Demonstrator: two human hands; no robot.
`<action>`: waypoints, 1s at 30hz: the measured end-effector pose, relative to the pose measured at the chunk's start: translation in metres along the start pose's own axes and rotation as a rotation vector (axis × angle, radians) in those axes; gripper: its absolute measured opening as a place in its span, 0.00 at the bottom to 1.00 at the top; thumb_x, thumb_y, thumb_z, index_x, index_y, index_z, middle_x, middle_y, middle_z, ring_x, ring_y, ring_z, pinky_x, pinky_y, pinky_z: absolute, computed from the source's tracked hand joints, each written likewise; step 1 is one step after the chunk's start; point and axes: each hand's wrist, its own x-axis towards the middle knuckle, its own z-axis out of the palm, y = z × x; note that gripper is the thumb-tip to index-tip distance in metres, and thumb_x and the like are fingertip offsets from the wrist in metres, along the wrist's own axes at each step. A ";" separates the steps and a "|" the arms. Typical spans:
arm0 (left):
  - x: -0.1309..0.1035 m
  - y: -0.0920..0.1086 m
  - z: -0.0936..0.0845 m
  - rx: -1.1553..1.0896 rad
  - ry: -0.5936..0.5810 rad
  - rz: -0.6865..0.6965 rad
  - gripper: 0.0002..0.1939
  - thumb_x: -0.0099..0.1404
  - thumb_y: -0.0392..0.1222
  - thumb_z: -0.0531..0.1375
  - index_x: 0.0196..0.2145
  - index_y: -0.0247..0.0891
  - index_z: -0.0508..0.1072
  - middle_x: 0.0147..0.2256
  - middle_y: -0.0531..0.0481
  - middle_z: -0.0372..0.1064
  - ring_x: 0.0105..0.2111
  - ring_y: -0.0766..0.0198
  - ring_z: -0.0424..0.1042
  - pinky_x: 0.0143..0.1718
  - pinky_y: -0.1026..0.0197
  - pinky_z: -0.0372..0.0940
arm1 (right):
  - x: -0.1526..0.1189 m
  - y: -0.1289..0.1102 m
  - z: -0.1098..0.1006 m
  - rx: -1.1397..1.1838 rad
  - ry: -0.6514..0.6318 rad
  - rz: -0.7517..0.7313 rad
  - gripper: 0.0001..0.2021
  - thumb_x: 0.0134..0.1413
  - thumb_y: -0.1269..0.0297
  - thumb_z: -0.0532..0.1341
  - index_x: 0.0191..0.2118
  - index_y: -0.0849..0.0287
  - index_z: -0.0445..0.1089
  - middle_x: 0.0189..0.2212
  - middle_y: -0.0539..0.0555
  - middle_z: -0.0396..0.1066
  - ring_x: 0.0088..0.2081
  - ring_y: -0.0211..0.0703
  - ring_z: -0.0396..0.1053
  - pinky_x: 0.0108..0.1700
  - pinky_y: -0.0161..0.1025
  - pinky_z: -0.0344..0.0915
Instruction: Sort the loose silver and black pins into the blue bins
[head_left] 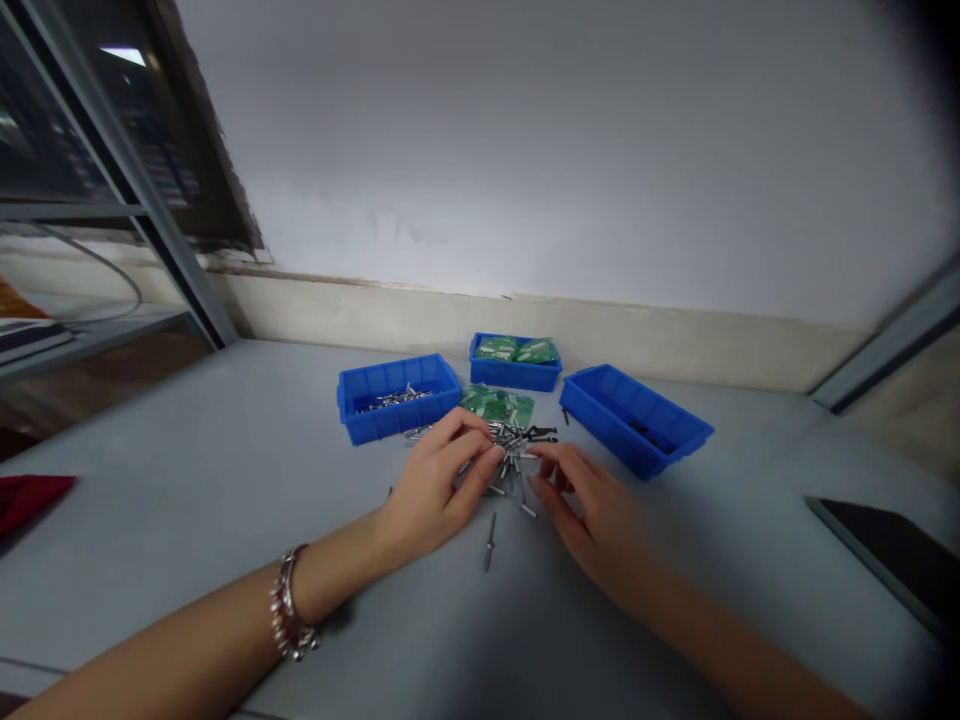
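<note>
A loose heap of silver blind rivets (513, 470) lies on the grey table between my hands, with a few black pieces (541, 434) at its far right side. My left hand (442, 480) reaches in from the left, thumb and fingertips pinched at a rivet on top of the heap; the fingers partly cover it. On the right side, my right hand (581, 495) has its thumb and index finger apart, the fingertips close to a rivet's end. One single rivet (490, 542) lies nearer to me, apart from the heap.
Behind the heap are a blue bin (397, 400) with rivets, a blue bin (516, 375) with green packets, and a blue bin (634, 420) with dark pieces. Another green packet (496, 403) lies before the middle bin. A dark flat object (892, 550) sits right, red material (30, 500) left.
</note>
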 end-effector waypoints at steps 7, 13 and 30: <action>0.006 -0.004 -0.006 0.177 0.076 0.035 0.07 0.65 0.35 0.50 0.32 0.34 0.67 0.36 0.46 0.61 0.35 0.65 0.63 0.37 0.61 0.62 | -0.004 0.001 0.003 -0.049 -0.116 -0.056 0.12 0.56 0.69 0.53 0.46 0.57 0.62 0.40 0.57 0.64 0.44 0.47 0.62 0.45 0.47 0.62; 0.015 -0.015 -0.020 0.463 0.191 0.089 0.07 0.65 0.36 0.51 0.35 0.34 0.68 0.39 0.45 0.63 0.30 0.67 0.64 0.33 0.63 0.62 | -0.010 0.003 0.006 -0.082 -0.229 -0.061 0.13 0.52 0.73 0.55 0.44 0.55 0.66 0.40 0.55 0.63 0.43 0.46 0.60 0.44 0.46 0.62; 0.023 -0.045 -0.035 1.113 -0.098 -0.298 0.15 0.67 0.39 0.45 0.35 0.35 0.70 0.31 0.44 0.68 0.33 0.56 0.68 0.30 0.59 0.56 | -0.011 -0.001 0.000 -0.068 -0.327 -0.029 0.11 0.52 0.75 0.55 0.40 0.56 0.68 0.38 0.54 0.64 0.42 0.45 0.60 0.44 0.43 0.61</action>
